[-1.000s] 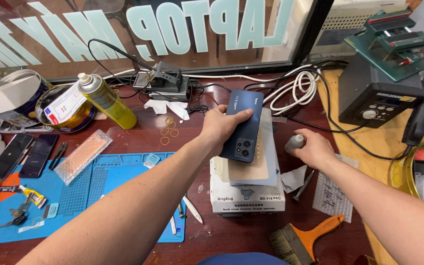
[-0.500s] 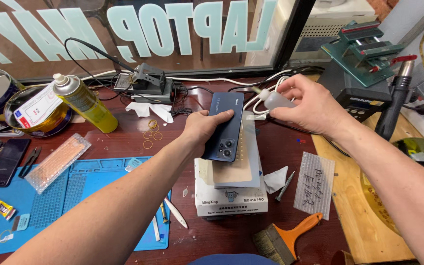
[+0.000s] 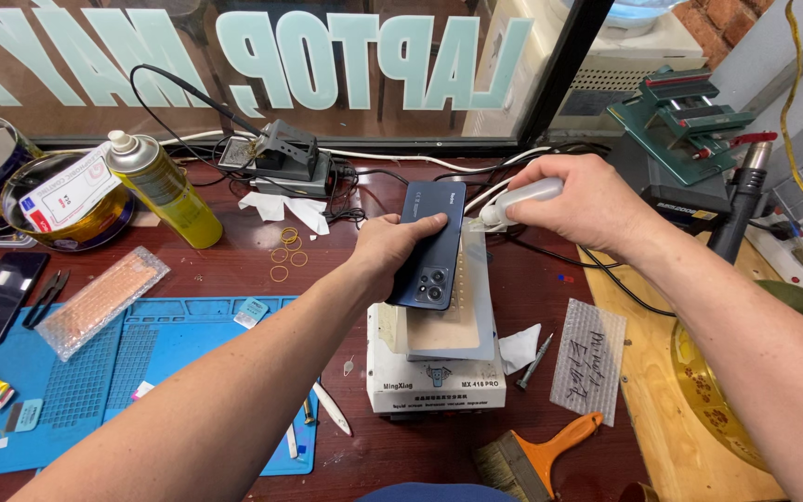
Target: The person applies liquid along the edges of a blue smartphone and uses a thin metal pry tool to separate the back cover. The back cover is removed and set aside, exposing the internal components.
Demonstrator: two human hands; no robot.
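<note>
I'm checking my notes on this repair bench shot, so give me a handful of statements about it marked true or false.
1. The left hand holds a dark blue phone with its back, camera side, facing up. True.
2. The right hand is empty. False: it grips a small whitish tube-like tool, tip pointing at the phone's upper edge.
3. The phone is held over a white box-shaped machine with a plate on top. True.
4. The yellow spray can stands to the right of the phone. False: it stands to its left, beside a round tin.
5. A brush with an orange handle lies at the near edge of the desk. True.
</note>
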